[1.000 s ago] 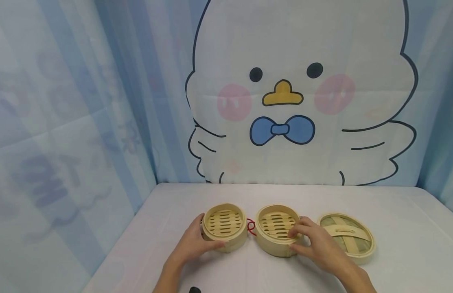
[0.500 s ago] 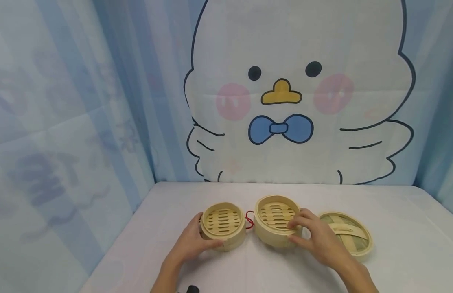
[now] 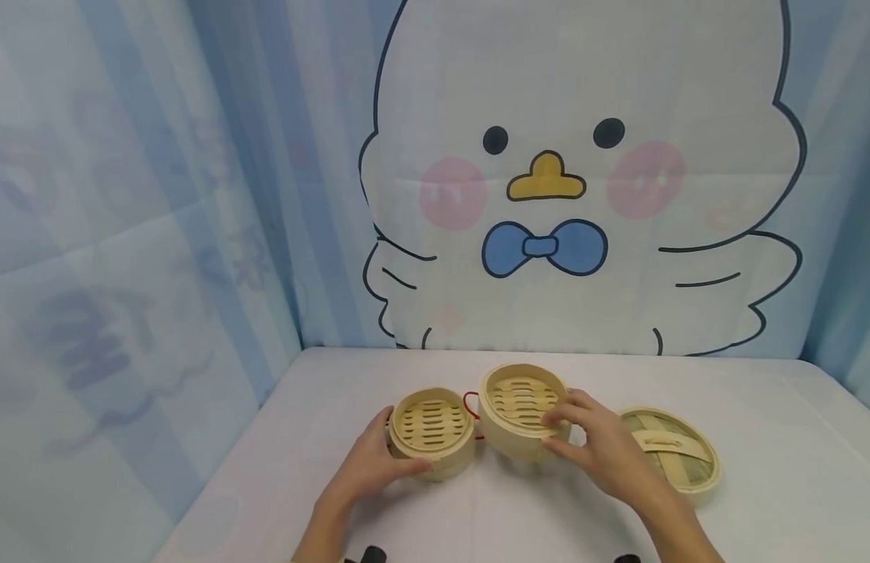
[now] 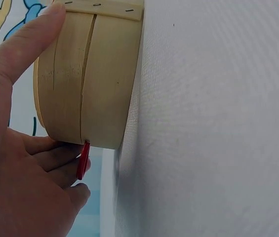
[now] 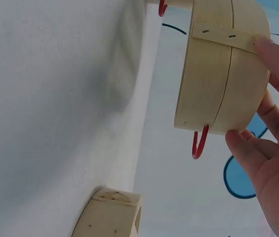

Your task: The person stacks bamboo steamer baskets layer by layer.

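Note:
Two round bamboo steamer baskets with slatted bottoms are in the head view. My left hand (image 3: 371, 463) grips the left steamer basket (image 3: 443, 463), thumb at its front and fingers round its far left side; this basket rests on the table. My right hand (image 3: 603, 447) pinches the near right rim of the other steamer basket (image 3: 515, 439), which hangs above the table. In the right wrist view, a gap and a shadow lie under that raised basket (image 5: 223, 74). A red cord loop (image 5: 200, 143) sticks out of its side, and another red loop (image 4: 83, 160) from the left basket.
A bamboo steamer lid (image 3: 674, 447) with a woven top and a strap handle lies on the white table (image 3: 793, 438), right of my right hand. Behind the table hangs a printed curtain (image 3: 547, 313). Dark objects peek in at the bottom edge.
The right hand has lifted its steamer basket off the table and moved it up and slightly left. The left hand and its basket have stayed in place.

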Demonstrator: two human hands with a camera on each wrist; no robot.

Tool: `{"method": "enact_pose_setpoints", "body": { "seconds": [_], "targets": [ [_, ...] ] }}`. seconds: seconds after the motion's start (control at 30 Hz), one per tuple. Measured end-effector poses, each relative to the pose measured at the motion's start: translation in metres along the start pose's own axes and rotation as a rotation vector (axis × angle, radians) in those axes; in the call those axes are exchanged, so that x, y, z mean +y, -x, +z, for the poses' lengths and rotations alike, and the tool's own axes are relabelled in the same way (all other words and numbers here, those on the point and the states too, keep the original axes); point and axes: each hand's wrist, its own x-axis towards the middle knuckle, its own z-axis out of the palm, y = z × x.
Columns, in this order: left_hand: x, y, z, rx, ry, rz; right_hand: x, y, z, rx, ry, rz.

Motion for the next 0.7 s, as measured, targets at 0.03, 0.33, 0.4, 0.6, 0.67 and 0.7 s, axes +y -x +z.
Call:
{"method": "enact_pose_setpoints", "body": {
  "seconds": [0.03, 0.33, 0.4, 0.6, 0.67, 0.7],
  "targets": [
    [0.000, 0.000, 0.000, 0.000, 0.002, -0.001, 0.000, -0.001, 0.001, 0.003, -0.002, -0.002],
    [-0.003, 0.000, 0.002, 0.004, -0.005, 0.013, -0.006, -0.012, 0.004, -0.040, -0.032, 0.053],
    [-0.003, 0.001, 0.002, 0.005, -0.010, 0.010, -0.007, -0.013, 0.003, -0.048, -0.036, 0.065],
    [-0.001, 0.002, 0.000, 0.005, -0.012, 0.005, -0.008, -0.018, -0.001, -0.044, -0.043, 0.080],
    [0.000, 0.003, 0.000, 0.006, -0.011, 0.011, -0.009, -0.021, -0.002, -0.046, -0.046, 0.086],
    [0.000, 0.003, 0.000, 0.006, -0.009, 0.013, -0.009, -0.022, -0.002, -0.044, -0.045, 0.083]
  ]
}}
